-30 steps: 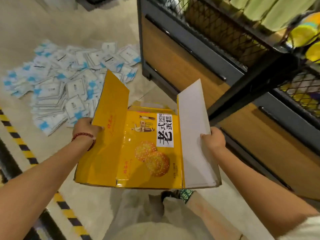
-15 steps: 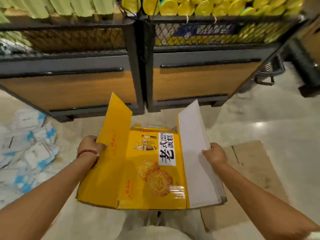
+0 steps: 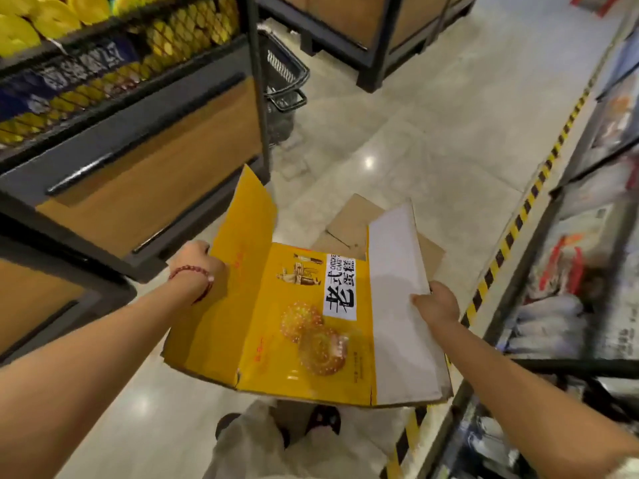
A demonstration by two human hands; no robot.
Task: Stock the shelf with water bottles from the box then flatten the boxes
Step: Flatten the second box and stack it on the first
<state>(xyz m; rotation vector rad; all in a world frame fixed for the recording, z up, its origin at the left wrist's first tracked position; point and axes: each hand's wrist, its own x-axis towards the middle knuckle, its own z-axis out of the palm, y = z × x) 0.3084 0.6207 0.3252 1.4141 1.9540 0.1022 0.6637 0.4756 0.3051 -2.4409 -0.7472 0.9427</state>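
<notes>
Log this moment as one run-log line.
left hand: grips yellow box | right hand: grips white flap | flattened cardboard: on floor

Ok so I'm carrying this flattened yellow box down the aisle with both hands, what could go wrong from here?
1. The yellow box blocks your view of the floor just ahead, where brown cardboard lies; you could slip or trip on it.
2. The black basket sits at the shelf corner on your left; the raised flap might clip it.
3. Your left hand and right hand grip only the edges, so the panels may sag or slide out.
</notes>
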